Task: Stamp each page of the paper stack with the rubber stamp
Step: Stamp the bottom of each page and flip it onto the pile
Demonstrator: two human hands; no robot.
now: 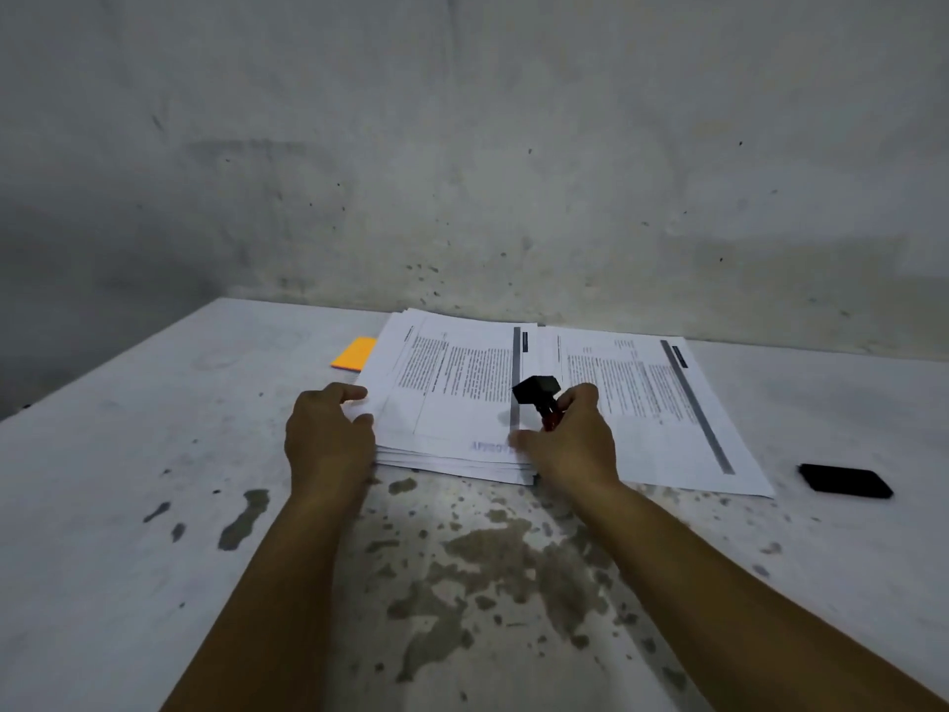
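A thick stack of printed pages [452,398] lies on the table against the wall, and its top sheet carries a faint blue stamp mark near the front edge. My left hand [328,434] rests on the stack's left front corner, fingers touching the paper edge. My right hand [570,439] grips the rubber stamp [536,390], a black block on a red handle, lifted and tilted above the stack's right edge. The thumb of that hand touches the top sheet beside the mark. To the right lies a second, thinner pile of pages [662,408].
An orange sticky-note pad [355,353] sits left of the stack. A black ink pad [846,480] lies at the far right on the stained white table [154,506]. The grey wall [462,172] stands right behind the papers.
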